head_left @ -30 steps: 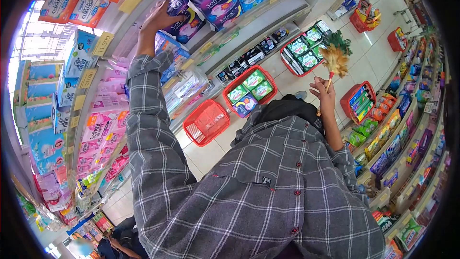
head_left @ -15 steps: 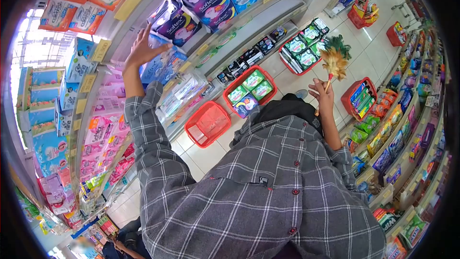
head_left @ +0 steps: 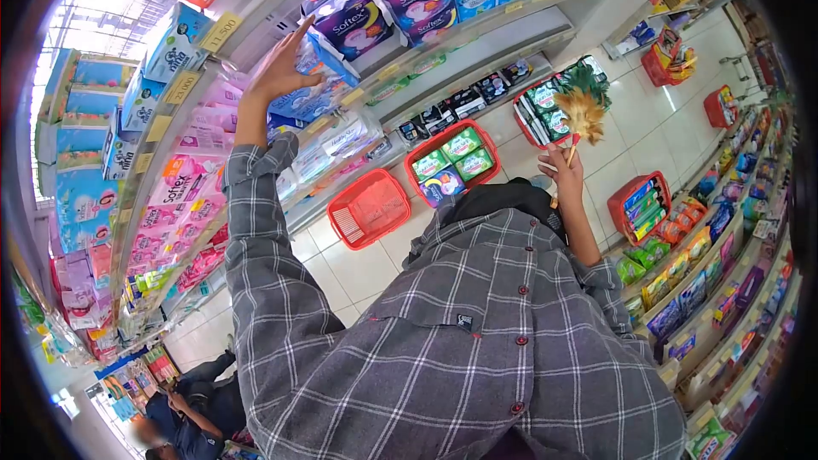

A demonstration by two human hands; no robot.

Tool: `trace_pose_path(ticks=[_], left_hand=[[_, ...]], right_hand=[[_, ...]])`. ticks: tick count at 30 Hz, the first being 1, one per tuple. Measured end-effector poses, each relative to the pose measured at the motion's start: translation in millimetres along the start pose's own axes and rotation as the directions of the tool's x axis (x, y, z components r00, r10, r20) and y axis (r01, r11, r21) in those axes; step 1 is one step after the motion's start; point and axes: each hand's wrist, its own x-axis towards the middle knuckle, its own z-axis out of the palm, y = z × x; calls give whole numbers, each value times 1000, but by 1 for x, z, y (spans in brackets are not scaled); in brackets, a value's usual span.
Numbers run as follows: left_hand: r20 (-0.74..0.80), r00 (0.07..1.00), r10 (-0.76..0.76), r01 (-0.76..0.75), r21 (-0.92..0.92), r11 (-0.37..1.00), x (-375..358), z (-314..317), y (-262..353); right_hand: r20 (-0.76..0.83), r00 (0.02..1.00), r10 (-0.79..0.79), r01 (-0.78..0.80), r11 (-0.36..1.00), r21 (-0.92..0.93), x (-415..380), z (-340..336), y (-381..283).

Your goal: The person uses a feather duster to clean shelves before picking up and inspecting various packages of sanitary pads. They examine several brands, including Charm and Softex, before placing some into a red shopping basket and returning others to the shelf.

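Note:
My left hand [head_left: 281, 72] reaches to the shelf with thumb and fingers spread, holding nothing. Its fingertips overlap the edge of the purple Softex packs [head_left: 349, 24], and blue packs [head_left: 319, 77] lie just behind the thumb. On the other side, my right hand [head_left: 562, 175] is closed around the thin handle of a feather duster [head_left: 582, 115]. The duster's tan and green feathers point upward, overlapping a red basket of green packs [head_left: 541, 111] in this view.
An empty-looking red basket [head_left: 368, 209] and a red basket of packs [head_left: 452, 162] stand on the tiled floor by the shelf. Another red basket [head_left: 639, 209] is at right, beside a curved shelf of goods [head_left: 716, 247]. A person [head_left: 192, 409] is at lower left.
The view has shifted, so the shelf goods sit further right and the person at lower left shows more. My left hand stays raised at the shelf; the duster has dipped slightly.

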Motion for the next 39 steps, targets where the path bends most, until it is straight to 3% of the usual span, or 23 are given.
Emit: trace_pose_path(ticks=[3, 6, 9, 12, 15, 16, 17, 19, 20, 21, 25, 34, 37, 39], left_hand=[[-22, 999, 36, -36, 37, 999, 1, -2, 2], [85, 996, -21, 12, 103, 995, -3, -4, 13], [63, 997, -42, 35, 118, 992, -4, -4, 16], [-83, 996, -41, 72, 417, 906, -8, -1, 33], [-169, 945, 279, -210, 342, 916, 12, 13, 45], [-102, 940, 326, -293, 251, 922, 20, 31, 47], [13, 962, 274, -265, 309, 913, 20, 46, 61], [382, 924, 17, -269, 618, 738, 35, 79, 68], [431, 899, -81, -262, 676, 689, 35, 87, 71], [468, 865, -181, -259, 725, 638, 36, 92, 70], [286, 947, -145, -166, 824, 541, 35, 124, 32], [233, 970, -77, -133, 764, 631, 50, 123, 41], [221, 952, -209, 96, 433, 896, 51, 113, 59], [-46, 989, -138, 142, 80, 987, 42, 131, 60]], right_hand=[[-17, 1000, 2, -2, 1000, 5, 0, -2, 3], [-36, 999, 2, -1, 1000, 27, -3, -1, 3], [-55, 998, 4, -2, 999, 41, -8, 0, -3], [-86, 996, 3, 2, 998, 65, -9, 0, -7], [-116, 993, 23, -13, 996, 86, -9, -1, -4], [-112, 994, 22, -12, 996, 92, -7, -1, -1], [-103, 995, 20, -10, 996, 93, -5, -1, -1], [-70, 997, 11, -7, 998, 59, -4, 4, -6], [-52, 999, 1, 1, 999, 39, -5, 8, -9], [-44, 999, -10, 12, 999, 49, -3, 9, -7], [-51, 999, -8, 12, 998, 68, -8, 8, -7], [-108, 994, 3, 9, 994, 104, -10, -9, 2], [-110, 994, 4, 8, 994, 112, -11, -7, -1], [-121, 993, 7, 6, 994, 112, -12, -7, -3]])
